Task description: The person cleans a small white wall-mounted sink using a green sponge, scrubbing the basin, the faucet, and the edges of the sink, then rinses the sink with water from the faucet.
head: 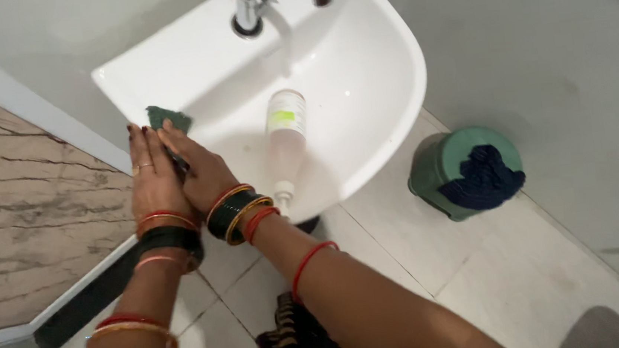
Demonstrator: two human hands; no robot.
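Green scrub pad point(167, 118) — under both hands; bottle point(286, 142) lies in sink point(388, 48).

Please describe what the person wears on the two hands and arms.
Both forearms are bare, without sleeves. The left hand has a ring, dark nail polish, and red, gold and black bangles. The right hand has red, gold and dark bangles, and one thin red bangle higher up.

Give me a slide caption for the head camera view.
Both hands press a green scouring pad on a white sink rim beside a lying bottle.
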